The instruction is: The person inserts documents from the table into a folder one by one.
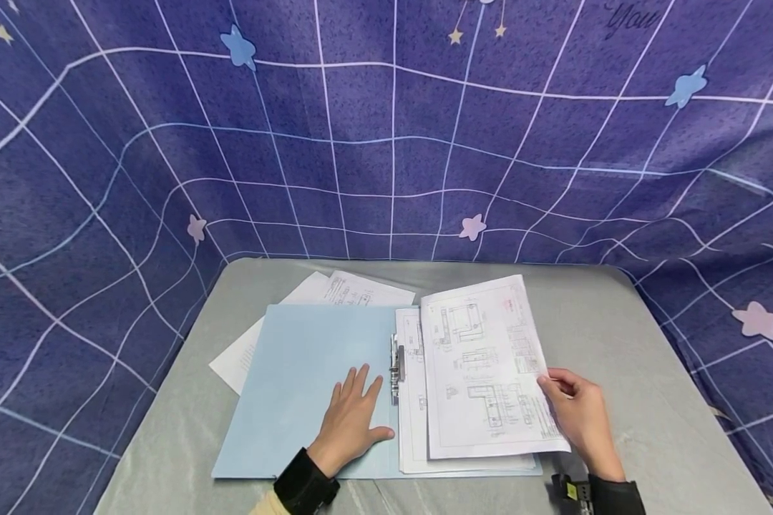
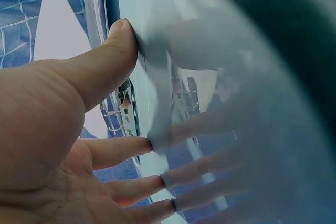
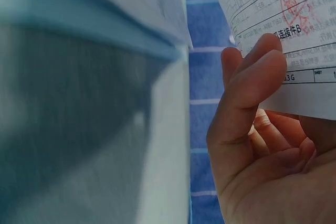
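A light blue ring binder [image 1: 309, 357] lies spread on the table, its metal clip [image 1: 396, 368] beside the spine. My left hand [image 1: 349, 422] rests with spread, straight fingers on the inside of the left cover; in the left wrist view the fingertips meet the glossy surface. At the right, my right hand [image 1: 580, 411] pinches the edge of a sheet of paper [image 1: 483, 372] printed with technical drawings. That sheet is raised above the stack of papers [image 1: 414, 429] on the binder's right side. A red stamp [image 3: 296, 6] shows on the sheet in the right wrist view.
Loose printed sheets [image 1: 370, 290] stick out from under the binder's left cover at the back and left. The grey cloth-covered table [image 1: 625, 343] extends past the binder on both sides. A purple grid-patterned curtain [image 1: 361, 157] hangs behind and around it.
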Available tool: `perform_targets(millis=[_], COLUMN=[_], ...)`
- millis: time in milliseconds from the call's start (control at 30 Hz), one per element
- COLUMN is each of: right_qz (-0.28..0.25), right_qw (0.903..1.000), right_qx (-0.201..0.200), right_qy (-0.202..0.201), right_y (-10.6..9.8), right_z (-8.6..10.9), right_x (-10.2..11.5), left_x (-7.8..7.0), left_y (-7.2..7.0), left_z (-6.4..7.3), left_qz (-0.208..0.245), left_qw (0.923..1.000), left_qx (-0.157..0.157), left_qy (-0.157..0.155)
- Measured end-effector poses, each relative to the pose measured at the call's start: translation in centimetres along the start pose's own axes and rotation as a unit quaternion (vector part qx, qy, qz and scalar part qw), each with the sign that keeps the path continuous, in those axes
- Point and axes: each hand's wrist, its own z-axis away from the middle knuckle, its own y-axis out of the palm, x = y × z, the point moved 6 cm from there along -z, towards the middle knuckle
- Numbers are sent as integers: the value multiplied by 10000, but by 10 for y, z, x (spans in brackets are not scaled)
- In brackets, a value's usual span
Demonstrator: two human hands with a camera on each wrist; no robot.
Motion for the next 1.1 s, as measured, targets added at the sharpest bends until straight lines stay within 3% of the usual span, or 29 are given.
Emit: perform_targets(millis=[367, 667, 1100], right_qz=[15, 226, 379], right_qw=[9980, 9980, 9971], right_qx=[285, 509, 596], right_qy=[-565, -302, -267], right_y=[29, 40, 44], right_z=[6, 9, 13], right_x=[21, 16, 13], left_x=[0, 1, -1], left_y=[3, 1, 4], left_z=[0, -1, 0], left_qz=[-31, -26, -83], left_qw=[10000, 10000, 9999], left_qx=[44, 35, -46], left_qy=[-36, -46, -46])
